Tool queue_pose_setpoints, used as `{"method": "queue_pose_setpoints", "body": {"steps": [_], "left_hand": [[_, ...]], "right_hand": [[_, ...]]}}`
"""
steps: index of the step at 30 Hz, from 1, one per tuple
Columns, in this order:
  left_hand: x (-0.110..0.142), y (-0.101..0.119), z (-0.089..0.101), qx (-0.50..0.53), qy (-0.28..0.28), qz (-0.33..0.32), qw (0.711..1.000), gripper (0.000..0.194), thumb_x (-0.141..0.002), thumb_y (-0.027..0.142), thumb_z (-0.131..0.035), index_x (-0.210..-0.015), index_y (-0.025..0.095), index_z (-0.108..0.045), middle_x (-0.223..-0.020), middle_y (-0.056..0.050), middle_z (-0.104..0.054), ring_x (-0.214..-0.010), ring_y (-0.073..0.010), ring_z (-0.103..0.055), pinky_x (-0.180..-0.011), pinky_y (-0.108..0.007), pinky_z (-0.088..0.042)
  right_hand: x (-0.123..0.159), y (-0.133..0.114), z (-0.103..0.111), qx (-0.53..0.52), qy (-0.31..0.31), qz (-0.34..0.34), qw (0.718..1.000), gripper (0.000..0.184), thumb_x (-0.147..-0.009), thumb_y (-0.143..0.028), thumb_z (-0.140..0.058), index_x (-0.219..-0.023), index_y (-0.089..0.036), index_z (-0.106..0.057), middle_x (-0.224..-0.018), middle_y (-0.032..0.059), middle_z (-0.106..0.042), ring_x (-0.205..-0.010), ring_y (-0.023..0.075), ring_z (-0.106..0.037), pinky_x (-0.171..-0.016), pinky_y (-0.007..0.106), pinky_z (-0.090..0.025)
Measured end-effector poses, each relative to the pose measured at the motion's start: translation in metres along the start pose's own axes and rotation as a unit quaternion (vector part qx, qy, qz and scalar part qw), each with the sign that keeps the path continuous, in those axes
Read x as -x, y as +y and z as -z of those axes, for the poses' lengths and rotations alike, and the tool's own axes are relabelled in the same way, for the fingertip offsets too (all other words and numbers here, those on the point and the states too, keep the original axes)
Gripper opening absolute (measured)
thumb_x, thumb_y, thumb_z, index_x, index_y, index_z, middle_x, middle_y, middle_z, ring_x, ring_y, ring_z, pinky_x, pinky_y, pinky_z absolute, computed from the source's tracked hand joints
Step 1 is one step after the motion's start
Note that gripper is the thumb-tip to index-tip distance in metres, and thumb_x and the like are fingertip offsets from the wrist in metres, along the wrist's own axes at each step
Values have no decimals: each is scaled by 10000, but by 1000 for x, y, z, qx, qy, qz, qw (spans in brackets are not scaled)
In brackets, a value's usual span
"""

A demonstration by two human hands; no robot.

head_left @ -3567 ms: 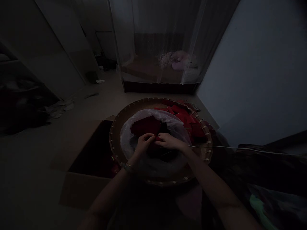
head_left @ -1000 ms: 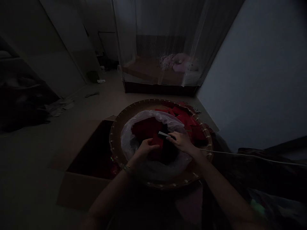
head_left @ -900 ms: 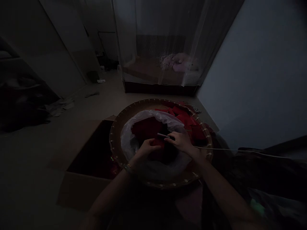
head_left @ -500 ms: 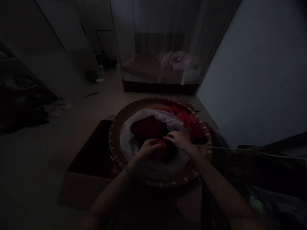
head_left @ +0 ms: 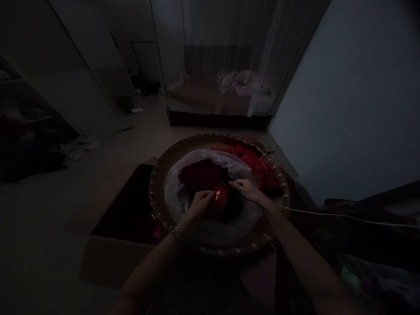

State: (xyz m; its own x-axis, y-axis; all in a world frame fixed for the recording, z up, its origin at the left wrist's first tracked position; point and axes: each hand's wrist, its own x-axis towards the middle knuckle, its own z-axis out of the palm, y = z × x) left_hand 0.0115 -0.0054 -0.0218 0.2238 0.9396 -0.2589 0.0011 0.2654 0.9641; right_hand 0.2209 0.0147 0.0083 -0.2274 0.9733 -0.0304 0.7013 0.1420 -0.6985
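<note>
My left hand (head_left: 201, 204) is closed, its thumb and fingers pinching a red envelope (head_left: 220, 200) with gold print. To its right, my right hand (head_left: 246, 190) is pinched shut; a thin, pale, needle-like piece (head_left: 223, 183) reaches from its fingertips to the envelope's upper edge. A white cord (head_left: 328, 214) runs from beside my right wrist to the right edge of the view. Both hands are over a clear plastic bag (head_left: 173, 183), opened wide with dark red material (head_left: 200, 174) inside. The bag lies in a round woven tray (head_left: 193, 142).
Several red envelopes (head_left: 251, 157) are heaped at the tray's far right. An open cardboard box (head_left: 114, 253) stands left of the tray. Beyond is a bed behind a sheer net (head_left: 213, 35), and a pale wall (head_left: 357, 96) rises on the right. The room is dim.
The red envelope has turned so its gold print faces me. My right hand has shifted slightly, its fingers now closer together with the thin piece visible. The cord hangs a little lower.
</note>
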Motion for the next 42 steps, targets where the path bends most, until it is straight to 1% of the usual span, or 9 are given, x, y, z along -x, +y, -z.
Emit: {"method": "queue_pose_setpoints", "body": {"steps": [5,11,21,25,28,32,36,38,42], "left_hand": [[1,2,-2,-7,-1,-4,1000,398,-608,497,-644,-684,109,-692,-559,8,-580,-528,-101,-458,-503,-203,-323],[2,2,-5,-14,-21,0,1000,371,-637,478,-619,-673,116,-691,-534,14,-557,-512,-101,-451,-487,-199,-303],[2,5,-5,-31,-20,-14,999,372,-638,470,-611,-689,112,-699,-567,8,-577,-546,-112,-467,-510,-203,-325],[1,3,0,-41,-14,-21,999,370,-653,458,-601,-707,105,-699,-566,9,-573,-541,-110,-462,-519,-206,-330],[-1,1,7,-45,31,-29,998,342,-658,445,-607,-668,115,-694,-569,10,-573,-571,-121,-480,-534,-206,-340],[-5,-1,17,2,149,-56,987,314,-651,408,-623,-755,126,-715,-701,-17,-649,-696,-157,-540,-627,-223,-399],[-5,-2,19,20,163,-57,985,331,-647,407,-634,-810,133,-724,-768,-35,-678,-744,-174,-565,-669,-240,-417],[-3,-1,17,3,142,-50,989,328,-640,416,-645,-792,137,-725,-744,-28,-675,-739,-174,-567,-651,-234,-411],[1,3,9,-15,70,-39,997,350,-649,446,-638,-761,124,-716,-689,-14,-661,-688,-159,-560,-609,-225,-401]], "right_hand": [[3,-3,-1,14,18,-9,1000,526,-787,-639,-436,-752,-167,-666,-643,15,-619,-595,142,-524,-527,243,-315],[5,-10,-9,39,30,41,998,411,-797,-569,-503,-777,-193,-668,-749,27,-673,-694,167,-588,-594,250,-353],[6,-7,-9,24,27,55,998,409,-814,-554,-496,-781,-180,-659,-758,32,-674,-712,169,-592,-620,253,-358],[5,3,-10,1,32,37,999,467,-811,-593,-464,-810,-169,-659,-725,20,-658,-661,157,-576,-577,243,-356],[5,18,-11,9,50,11,999,520,-833,-609,-403,-879,-159,-659,-721,24,-655,-657,163,-585,-577,246,-372],[14,35,-23,126,53,-3,991,491,-820,-592,-454,-930,-158,-657,-859,80,-683,-797,212,-615,-670,278,-406],[22,36,-37,206,55,8,977,457,-736,-566,-598,-955,-169,-652,-953,121,-678,-921,252,-596,-774,322,-417],[20,30,-39,164,78,15,983,434,-752,-549,-586,-969,-178,-648,-963,111,-678,-928,245,-594,-792,335,-425],[6,6,-37,-61,132,10,989,381,-823,-496,-489,-996,-191,-640,-954,63,-686,-852,190,-619,-743,301,-457]]}}
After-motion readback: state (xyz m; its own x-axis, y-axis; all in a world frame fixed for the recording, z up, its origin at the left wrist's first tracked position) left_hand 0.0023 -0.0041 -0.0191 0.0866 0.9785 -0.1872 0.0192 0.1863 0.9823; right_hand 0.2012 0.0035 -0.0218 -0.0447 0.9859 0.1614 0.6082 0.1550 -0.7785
